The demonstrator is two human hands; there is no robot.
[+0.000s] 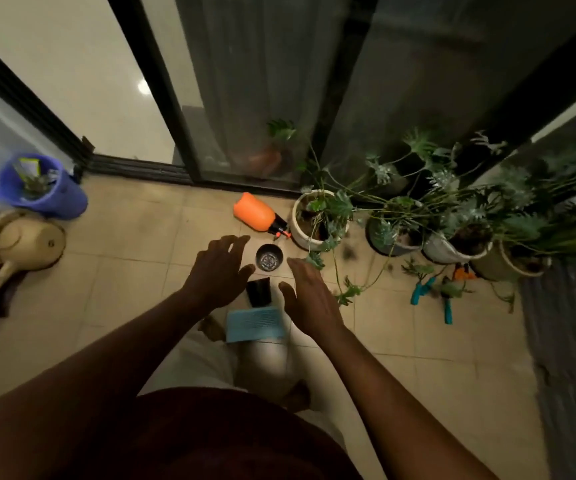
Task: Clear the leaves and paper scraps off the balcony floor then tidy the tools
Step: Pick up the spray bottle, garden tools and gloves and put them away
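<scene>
Empty on both sides: left hand [217,271] and right hand [310,303] hover palm-down over the floor, fingers spread and lightly bent, pinching nothing, touching nothing.

Between the two sets of fingertips: small round black pot [269,258], upright, patterned base visible inside. Nearer, in the gap between the thumbs: second black pot [258,292], tapered, lying on its side. Back toward the wrists: light blue cloth [255,323], flat, rectangular, ribbed.

Just beyond the left fingertips: orange spray bottle [255,216], smooth plastic, lying on its side, black nozzle toward a white plant pot [302,233]. Right of the right hand: green leaves [348,292] on thin trailing stems across the tiles, with dark crumbs nearby; cannot tell which are loose. Farther right, near a row of potted plants: teal-handled tools [419,292] and an orange-handled tool [463,271], partly under foliage.

Well off to the left of the left hand: blue bucket [54,202], greenery and pale scraps inside, and just beside it a beige watering can [23,242], rounded, matte.

Underneath: balcony floor [134,271] of square beige tiles, thin grout lines. Ahead: dark-framed sliding glass door [245,98], glossy pale flooring indoors. At the far right edge: grey ribbed mat [563,341].
</scene>
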